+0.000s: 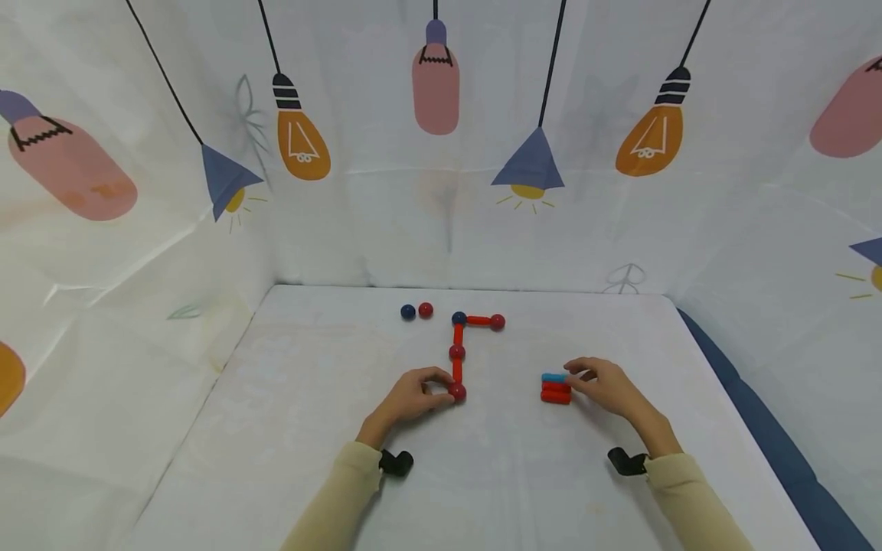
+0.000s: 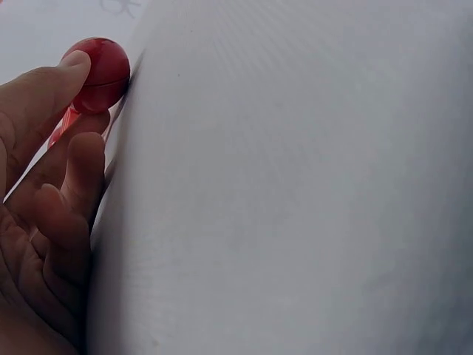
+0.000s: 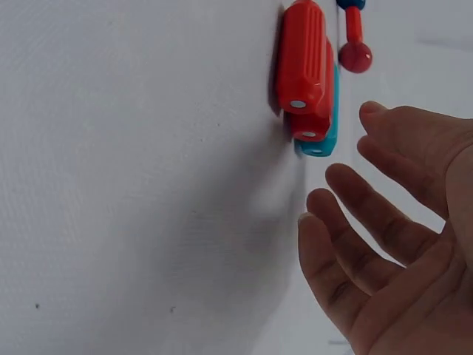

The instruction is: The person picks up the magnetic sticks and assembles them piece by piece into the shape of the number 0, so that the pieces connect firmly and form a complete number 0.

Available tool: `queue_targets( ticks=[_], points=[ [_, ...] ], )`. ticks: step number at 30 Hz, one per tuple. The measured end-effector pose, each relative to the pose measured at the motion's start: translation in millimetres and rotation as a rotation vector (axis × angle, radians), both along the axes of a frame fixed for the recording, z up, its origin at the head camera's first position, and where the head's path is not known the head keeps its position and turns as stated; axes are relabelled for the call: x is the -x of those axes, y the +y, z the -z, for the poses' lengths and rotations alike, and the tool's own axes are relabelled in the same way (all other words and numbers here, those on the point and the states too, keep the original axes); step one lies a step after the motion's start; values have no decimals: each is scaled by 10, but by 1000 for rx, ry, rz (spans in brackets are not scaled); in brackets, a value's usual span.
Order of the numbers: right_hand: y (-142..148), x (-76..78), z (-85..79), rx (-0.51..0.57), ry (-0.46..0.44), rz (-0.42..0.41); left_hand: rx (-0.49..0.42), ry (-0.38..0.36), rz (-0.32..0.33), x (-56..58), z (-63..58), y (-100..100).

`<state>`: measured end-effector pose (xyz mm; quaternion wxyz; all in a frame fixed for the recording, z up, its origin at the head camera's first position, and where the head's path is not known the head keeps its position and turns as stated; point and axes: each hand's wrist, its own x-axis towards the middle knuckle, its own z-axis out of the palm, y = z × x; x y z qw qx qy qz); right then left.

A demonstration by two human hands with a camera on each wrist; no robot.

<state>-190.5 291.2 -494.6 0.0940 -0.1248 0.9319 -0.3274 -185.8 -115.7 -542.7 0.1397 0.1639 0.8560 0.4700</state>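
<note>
1. In the head view, a chain of red sticks and balls is laid on the white table and is bent at a dark blue ball. From this corner one stick is pointed to the right, and it is ended by a red ball. The near ball, also red, is pinched by the left hand. More to the right, two red sticks and a blue stick are placed side by side, with the right hand just beside them. A loose blue ball and a loose red ball are seen left of the corner (quite near to each other).

2. In the left wrist view, the near ball is grasped firmly: the thumb is put on it, and a fingertip is seen below.

3. In the right wrist view, the fingers are relaxed and softly bent, the grip is released, and a gap is seen between the hand and the sticks.
</note>
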Motion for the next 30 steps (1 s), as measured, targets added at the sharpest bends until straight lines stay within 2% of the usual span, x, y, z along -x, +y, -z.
queue_targets(
  ticks=[9, 15, 23, 30],
  points=[
    [-2, 12, 97, -23, -18, -18, 5, 11, -4, -27, -11, 10],
    [-34, 59, 97, -14, 0, -34, 6, -1, -7, -12, -3, -11],
    [-72, 141, 98, -33, -12, -42, -22, -16, -5, 4, -58, -25],
    [-134, 183, 90, -19, -39, -19, -27, -29, -15, -12, -62, -20]
  ],
)
